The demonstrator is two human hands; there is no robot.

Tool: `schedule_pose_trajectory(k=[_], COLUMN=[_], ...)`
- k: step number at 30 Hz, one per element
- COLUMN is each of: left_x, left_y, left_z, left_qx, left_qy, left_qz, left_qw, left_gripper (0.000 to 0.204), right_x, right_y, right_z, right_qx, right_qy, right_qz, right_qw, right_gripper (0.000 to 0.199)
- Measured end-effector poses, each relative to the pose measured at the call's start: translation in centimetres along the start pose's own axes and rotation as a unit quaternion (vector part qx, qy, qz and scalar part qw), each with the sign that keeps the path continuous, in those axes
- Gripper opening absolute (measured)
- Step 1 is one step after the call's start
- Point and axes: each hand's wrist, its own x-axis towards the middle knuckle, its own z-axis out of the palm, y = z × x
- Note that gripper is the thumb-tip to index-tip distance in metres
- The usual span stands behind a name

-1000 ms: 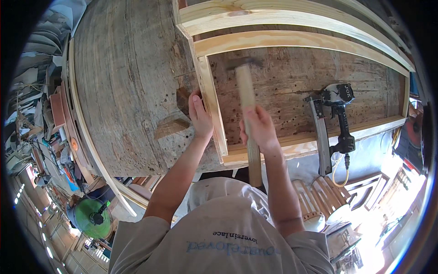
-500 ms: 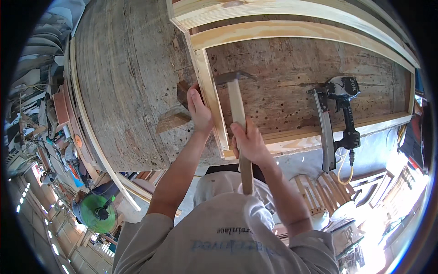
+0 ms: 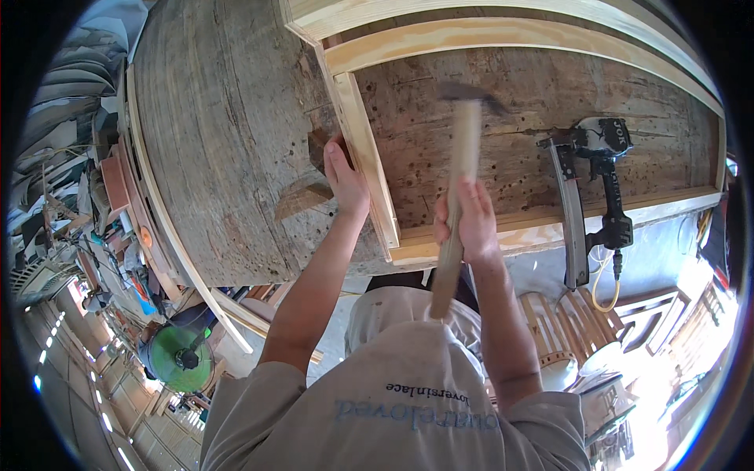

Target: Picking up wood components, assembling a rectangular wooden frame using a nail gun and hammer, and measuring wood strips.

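My right hand [image 3: 474, 224] is closed around the wooden handle of a hammer [image 3: 466, 145]. The hammer's dark head is blurred and hangs over the inside of a pale wooden frame [image 3: 365, 157], right of its short end piece. At the outer left side of that end piece my left hand [image 3: 345, 182] grips the frame, thumb uppermost; most of its fingers are hidden. Beside these fingers a dark notch or block [image 3: 318, 149] shows, and a brown wood offcut [image 3: 302, 202] lies just left of the wrist.
The frame rests on a worn plywood worktop [image 3: 220, 141]. A black nail gun [image 3: 601, 173] with a yellow hose lies across the frame's near rail at the right. Wooden chairs [image 3: 565, 330] stand beyond the bench at lower right, a green fan [image 3: 181, 357] at lower left.
My right hand has swung the hammer up and to the right, away from the frame's end piece. My left hand stays at the frame. The whole view has shifted slightly.
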Motion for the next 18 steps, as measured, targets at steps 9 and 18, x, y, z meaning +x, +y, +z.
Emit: schedule_pose_trajectory(k=[9,18], left_x=[-0.1,0.4], left_y=[-0.1,-0.8], left_z=[-0.4,-1.1], left_qx=[-0.01,-0.044], left_qy=[-0.009,-0.022], left_qz=[-0.02,-0.009], left_qw=[1.0,0.999], left_gripper=[0.047,0.047], right_x=[-1.6,-4.0], right_y=[0.2,2.4], right_z=[-1.0,-2.4], right_qx=[-0.219,-0.243], right_qy=[-0.046,-0.02], right_qz=[-0.008,0.044], right_qw=[0.975,0.969], right_gripper=[0.03,0.027])
